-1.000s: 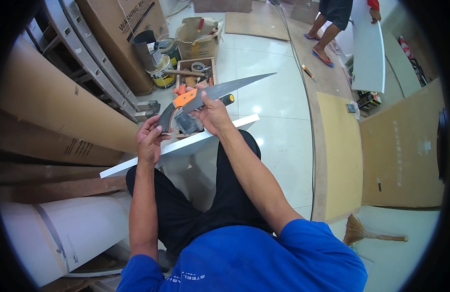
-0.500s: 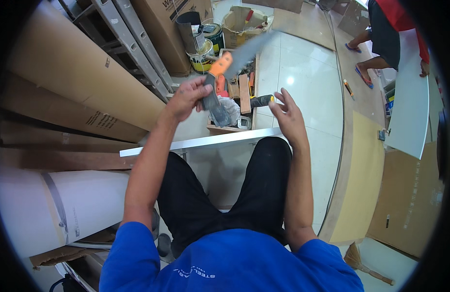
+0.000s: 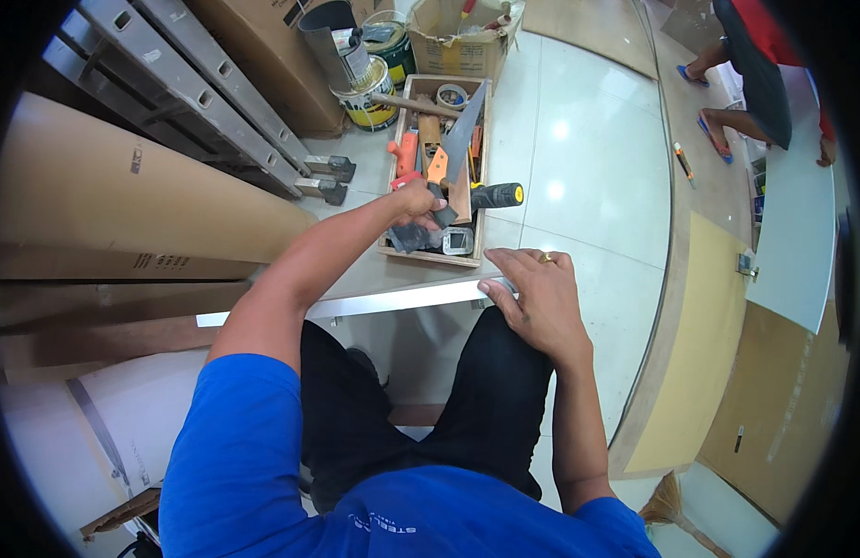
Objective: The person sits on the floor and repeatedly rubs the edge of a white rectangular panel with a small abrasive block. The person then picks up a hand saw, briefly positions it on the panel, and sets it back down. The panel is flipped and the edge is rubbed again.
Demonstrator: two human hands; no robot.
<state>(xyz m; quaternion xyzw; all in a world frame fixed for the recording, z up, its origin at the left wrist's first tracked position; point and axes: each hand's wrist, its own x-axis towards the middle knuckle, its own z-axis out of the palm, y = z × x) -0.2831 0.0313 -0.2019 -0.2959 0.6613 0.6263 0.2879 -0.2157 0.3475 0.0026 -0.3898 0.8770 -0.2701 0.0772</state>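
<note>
My left hand [image 3: 417, 203] is closed round the dark handle of a hand saw [image 3: 463, 139] with an orange section and a grey tapering blade. It is low over a wooden toolbox [image 3: 390, 247], the saw blade lying across the tools. Across my knees runs a narrow white panel edge [image 3: 402, 299]. My right hand [image 3: 546, 302] grips its right end, thumb on the near side and fingers over the top. In the toolbox are an orange-handled tool [image 3: 407, 153], a roll of tape [image 3: 451, 96] and a black tool with a yellow end [image 3: 498, 195].
Paint cans [image 3: 367, 98] and a cardboard box [image 3: 460, 51] stand behind the toolbox. A ladder [image 3: 220, 88] and long cardboard packages [image 3: 151, 186] line the left. At far right a person [image 3: 760, 102] holds a white panel [image 3: 793, 223]. A broom [image 3: 669, 502] lies lower right.
My left hand has brought the saw down and forward into the toolbox. My right hand has come down from the air onto the end of the white panel.
</note>
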